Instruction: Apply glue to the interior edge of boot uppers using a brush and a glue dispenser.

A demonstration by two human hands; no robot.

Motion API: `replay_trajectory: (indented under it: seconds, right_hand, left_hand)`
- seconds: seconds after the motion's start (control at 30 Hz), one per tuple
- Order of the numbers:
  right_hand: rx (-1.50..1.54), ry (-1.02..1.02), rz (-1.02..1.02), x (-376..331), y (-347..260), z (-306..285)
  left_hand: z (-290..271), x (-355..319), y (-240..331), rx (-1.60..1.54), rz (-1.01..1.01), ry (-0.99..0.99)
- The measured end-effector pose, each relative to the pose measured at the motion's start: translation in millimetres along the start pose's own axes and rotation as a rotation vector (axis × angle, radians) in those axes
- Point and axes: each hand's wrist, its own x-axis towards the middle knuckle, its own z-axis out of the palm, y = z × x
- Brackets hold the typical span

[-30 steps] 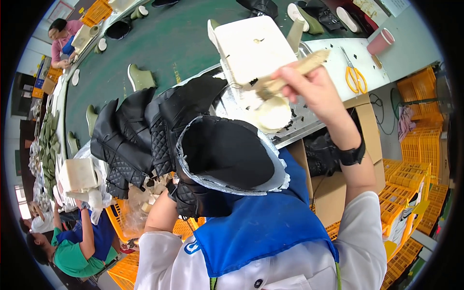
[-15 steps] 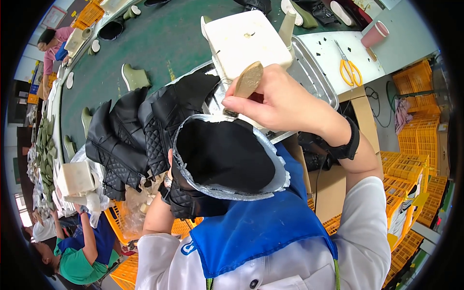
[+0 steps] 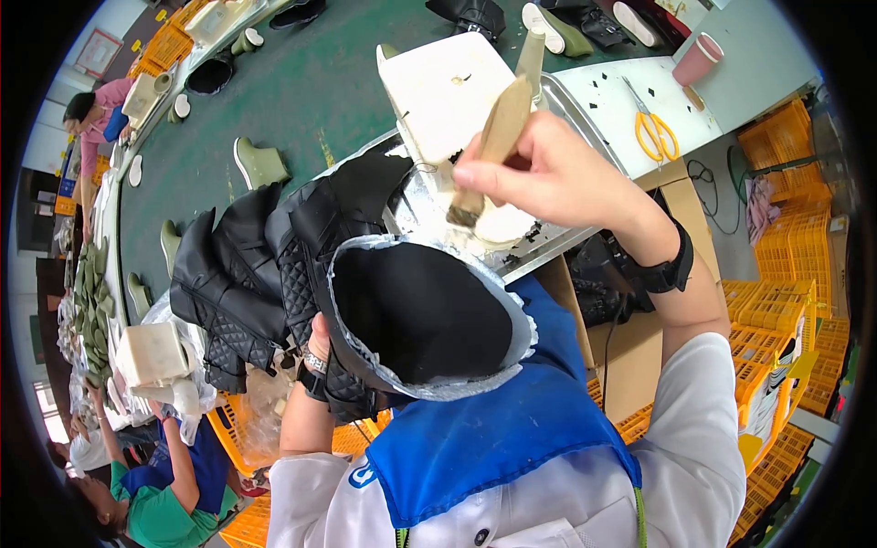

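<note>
In front of my chest, a black quilted boot [image 3: 416, 315] lies with its wide opening facing up at me. Its rim is coated whitish grey and ragged at the edge. My left hand [image 3: 318, 340] grips the boot from the left side; most of its fingers are hidden behind the shaft. Pinched in my right hand [image 3: 553, 173] is a wooden-handled brush [image 3: 501, 128], its dark bristles pointing down, just beyond the rim and apart from it. Below the bristles is a metal tray [image 3: 589, 119] with whitish residue. A white block-like container [image 3: 446, 87] sits on the tray.
Several black boots [image 3: 242, 274] lean together at left on the green table [image 3: 338, 82]. Yellow-handled scissors [image 3: 653, 128] and a pink cup [image 3: 698, 62] lie right. A cardboard box [image 3: 630, 356] and orange crates [image 3: 767, 320] stand at right. Co-workers [image 3: 174, 498] are at left.
My right hand has lifted the brush off the boot's rim and moved it away over the tray, with the handle now showing longer. The boot sits slightly nearer me.
</note>
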Motion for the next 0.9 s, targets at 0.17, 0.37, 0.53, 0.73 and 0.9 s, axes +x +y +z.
replay_trajectory:
  seconds: [0.17,0.37,0.53,0.73,0.9]
  right_hand:
    - [0.267,0.024,-0.006,12.1,-9.5,11.2]
    - [0.203,0.018,0.098,2.0,2.1,8.1]
    - [0.335,0.02,0.138,-15.6,3.5,-6.7]
    - [0.642,0.581,0.075,-27.9,32.8,-20.8]
    - [0.806,0.723,0.119,-53.1,50.8,-15.1]
  left_hand:
    - [3.2,-2.3,-0.2,-0.042,-0.035,-0.086]
    - [-1.5,-9.7,8.6,-0.098,-0.034,-0.142]
    - [-2.7,-4.5,16.4,-0.142,-0.013,-0.178]
    - [14.8,32.2,50.2,-0.276,0.06,-0.107]
    - [27.1,56.2,85.1,-0.531,0.086,0.113]
